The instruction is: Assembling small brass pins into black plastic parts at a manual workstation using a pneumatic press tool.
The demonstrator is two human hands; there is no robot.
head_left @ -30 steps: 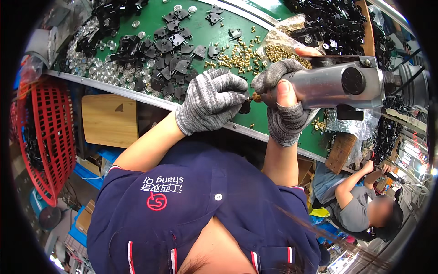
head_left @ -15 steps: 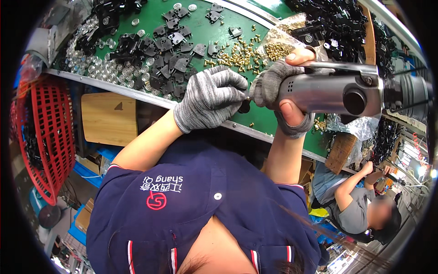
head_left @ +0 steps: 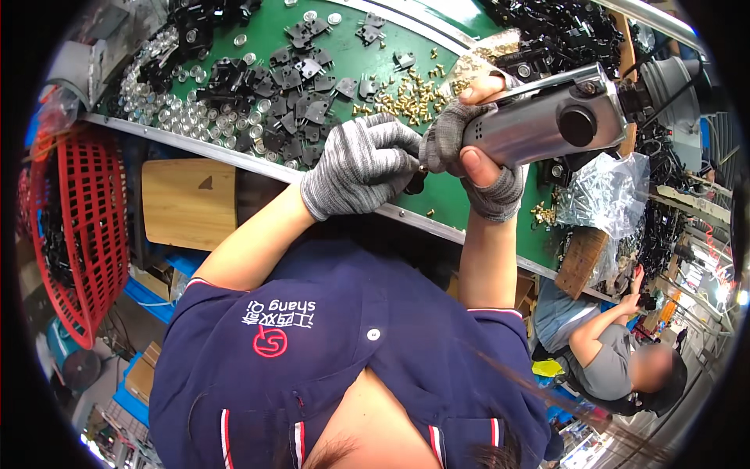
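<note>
My left hand (head_left: pixel 355 168), in a grey knit glove, pinches a small black part (head_left: pixel 416 184) at the table's front edge; fingers hide most of it. My right hand (head_left: pixel 451 139), gloved with bare thumb and forefinger tips, wraps around the front of a silver power screwdriver (head_left: pixel 539 125). The tool's nose points left at the black part, and the two hands almost meet there. Whether a screw sits at the tip is hidden. Just beyond the hands lie loose brass screws (head_left: pixel 418 95) and a heap of flat black plastic parts (head_left: pixel 312 102).
Round clear-and-metal pieces (head_left: pixel 207 121) cover the green table's left side. A clear bag of silver screws (head_left: pixel 601 191) lies at right beside a wooden block (head_left: pixel 582 262). At left stand a red basket (head_left: pixel 90 227) and wooden board (head_left: pixel 187 205). A co-worker (head_left: pixel 617 363) sits at lower right.
The screwdriver has swung, its rear end moving left and toward the far side, and my right hand has shifted slightly left with it. My left hand stays nearly in place with the black part.
</note>
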